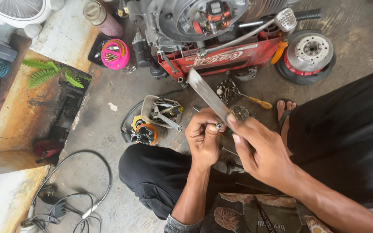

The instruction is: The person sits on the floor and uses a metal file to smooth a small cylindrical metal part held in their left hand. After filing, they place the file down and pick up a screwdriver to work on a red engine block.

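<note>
We are pinching a small metal part (219,125) in our left hand (203,138), our right hand (260,151) gripping a flat file (208,94), best drawn steadily across it.

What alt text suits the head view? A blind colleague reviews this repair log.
A crouching person's left hand pinches a small metal part while the right hand holds a flat metal file against it. Beyond, on the concrete floor, an engine sits on a red crate beside a tray of tools.

The grey metal engine (195,21) rests on the red plastic crate (225,58); the black rubber wheel (308,56) lies right of it, the grey parts tray (162,112) in front.
</note>
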